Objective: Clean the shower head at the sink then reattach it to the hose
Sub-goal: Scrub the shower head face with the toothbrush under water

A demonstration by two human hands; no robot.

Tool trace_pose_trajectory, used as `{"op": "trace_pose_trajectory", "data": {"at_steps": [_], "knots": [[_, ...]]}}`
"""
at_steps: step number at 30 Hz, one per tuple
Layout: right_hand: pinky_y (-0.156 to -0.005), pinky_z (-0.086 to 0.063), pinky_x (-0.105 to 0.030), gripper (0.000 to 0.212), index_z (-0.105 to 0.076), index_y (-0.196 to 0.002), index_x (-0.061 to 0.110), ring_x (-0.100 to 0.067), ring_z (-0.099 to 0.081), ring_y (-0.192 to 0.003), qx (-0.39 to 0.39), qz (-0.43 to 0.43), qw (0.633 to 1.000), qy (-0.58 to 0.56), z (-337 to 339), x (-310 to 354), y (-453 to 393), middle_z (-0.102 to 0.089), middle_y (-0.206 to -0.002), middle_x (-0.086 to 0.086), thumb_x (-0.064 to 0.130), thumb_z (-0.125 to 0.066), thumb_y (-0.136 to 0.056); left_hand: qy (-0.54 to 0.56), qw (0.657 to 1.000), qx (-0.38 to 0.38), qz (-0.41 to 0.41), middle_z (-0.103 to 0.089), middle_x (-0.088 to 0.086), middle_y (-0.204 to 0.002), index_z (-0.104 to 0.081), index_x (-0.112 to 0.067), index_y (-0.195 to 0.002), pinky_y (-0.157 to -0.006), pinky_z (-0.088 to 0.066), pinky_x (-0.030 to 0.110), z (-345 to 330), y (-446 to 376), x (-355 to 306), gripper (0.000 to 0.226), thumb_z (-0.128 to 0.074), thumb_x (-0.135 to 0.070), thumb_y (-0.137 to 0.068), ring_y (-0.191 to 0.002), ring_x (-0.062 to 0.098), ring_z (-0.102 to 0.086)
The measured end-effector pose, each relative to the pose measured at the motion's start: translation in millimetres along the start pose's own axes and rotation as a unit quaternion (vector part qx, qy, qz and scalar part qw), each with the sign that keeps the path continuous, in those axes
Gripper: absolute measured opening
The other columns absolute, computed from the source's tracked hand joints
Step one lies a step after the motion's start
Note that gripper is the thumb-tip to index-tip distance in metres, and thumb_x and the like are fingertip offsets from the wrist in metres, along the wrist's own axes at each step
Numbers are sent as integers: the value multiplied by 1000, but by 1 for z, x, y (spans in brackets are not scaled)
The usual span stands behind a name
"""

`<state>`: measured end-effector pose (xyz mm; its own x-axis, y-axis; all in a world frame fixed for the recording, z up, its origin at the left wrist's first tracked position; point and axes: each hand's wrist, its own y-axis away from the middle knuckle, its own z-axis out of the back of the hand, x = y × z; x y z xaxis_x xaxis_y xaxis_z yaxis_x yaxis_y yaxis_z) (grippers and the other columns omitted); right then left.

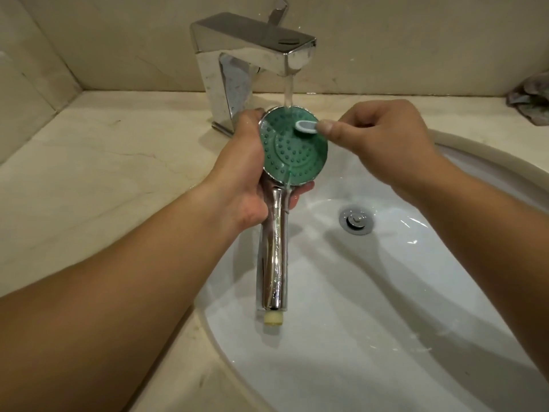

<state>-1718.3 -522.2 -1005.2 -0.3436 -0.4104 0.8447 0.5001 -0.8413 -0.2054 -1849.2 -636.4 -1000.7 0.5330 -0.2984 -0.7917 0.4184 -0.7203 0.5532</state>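
Head view: left hand [237, 173] fingers wrap the chrome shower head [294, 147], green dotted face up under the tap [252, 55] stream over the sink [386, 292]; right hand [383, 138] fingers pinch a brush [306, 127] against its face.

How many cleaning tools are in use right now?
1: a small brush, pinched in the right hand, on the green shower head face. A cloth lies unused far right.
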Motion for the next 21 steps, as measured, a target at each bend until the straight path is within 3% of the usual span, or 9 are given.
{"op": "trace_pose_trajectory", "data": {"at_steps": [5, 8, 12, 21], "knots": [[-53, -40, -29, 42, -50, -63, 21, -9, -42, -53, -8, 25, 999, -35, -13, 5, 6, -47, -57, 8, 43, -84, -73, 5, 1000, 7, 1, -81, 13, -101, -74, -21, -116, -62, -60, 36, -1, 0, 1, 61, -39, -68, -98, -92, 35, -78], [-51, -34, -27, 45, -47, -61, 20, -4, -35, -45, -29, 0, 998, -58, -3, 1, 1, -41, -52, 10, 41, -85, -72, 1, 1000, 4, 0, -81, 13, -104, -73, -22, -119, -61, -59, 36, 1, -1, 0, 59, -43, -68, -96, -85, 36, -77], [-55, -40, -32, 45, -48, -60, 21, -10, -41, -53, -12, 23, 999, -38, -13, 2, 4, -45, -54, 9, 42, -86, -71, 7, 1000, 9, 1, -80, 15, -104, -73, -20, -121, -63, -59, 36, 0, -2, 1, 61, -41, -67, -97, -89, 36, -77], [-57, -38, -31, 45, -49, -59, 22, -9, -40, -53, -36, 45, 998, 0, -13, 2, 5, -45, -52, 12, 48, -84, -70, 19, 1000, 10, -6, -81, 13, -101, -75, -21, -118, -66, -60, 38, 1, -5, 0, 61, -42, -68, -96, -84, 34, -78]]}}
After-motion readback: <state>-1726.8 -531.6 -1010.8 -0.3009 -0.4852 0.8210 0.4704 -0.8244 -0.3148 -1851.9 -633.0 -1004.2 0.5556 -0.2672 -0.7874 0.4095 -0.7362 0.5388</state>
